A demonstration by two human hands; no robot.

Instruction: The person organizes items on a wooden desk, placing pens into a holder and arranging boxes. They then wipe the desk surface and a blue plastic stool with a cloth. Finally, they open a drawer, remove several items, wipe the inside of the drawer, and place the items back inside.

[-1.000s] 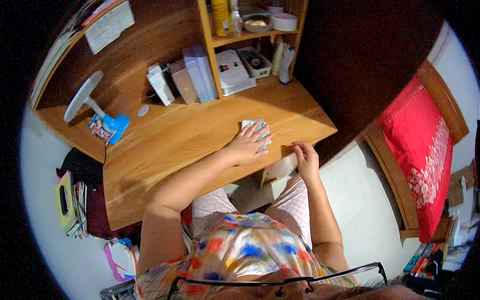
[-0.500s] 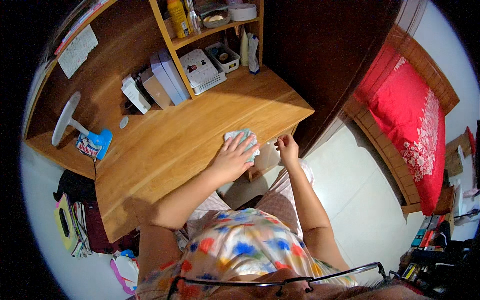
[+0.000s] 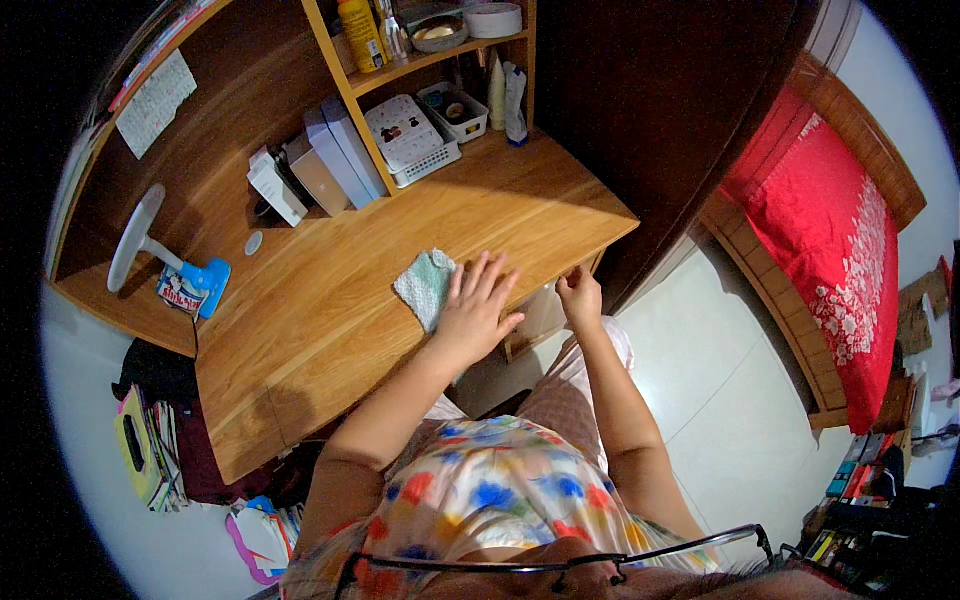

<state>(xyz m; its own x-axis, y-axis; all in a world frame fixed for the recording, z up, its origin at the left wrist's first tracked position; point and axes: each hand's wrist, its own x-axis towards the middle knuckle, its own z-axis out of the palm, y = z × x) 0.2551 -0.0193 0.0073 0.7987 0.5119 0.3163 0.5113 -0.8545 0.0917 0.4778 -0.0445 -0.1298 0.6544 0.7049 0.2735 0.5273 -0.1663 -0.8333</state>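
My left hand (image 3: 478, 312) is spread palm down over the front part of the wooden desk (image 3: 330, 290), fingers apart and pointing away from me. Beside it, on its little-finger side, lies a pale green and white cloth (image 3: 424, 284), slightly crumpled; the hand's edge meets or overlaps the cloth's right side. Just off the desk's front edge, my right hand (image 3: 581, 300) is closed, thumb and fingertips pinched together. Whatever those fingers may hold is too small or hidden to make out.
A blue-based desk lamp (image 3: 210, 285) stands at the left. Boxes (image 3: 340, 155) and a white basket (image 3: 425, 160) line the back, below a shelf (image 3: 440, 60) with bottles and bowls. A dark door panel (image 3: 640, 110) rises at the right, before a red-covered bed (image 3: 830, 250).
My left hand no longer lies on top of the cloth. The cloth is now further left and spread flatter, with the hand at its right. My right hand stays pinched in nearly the same place.
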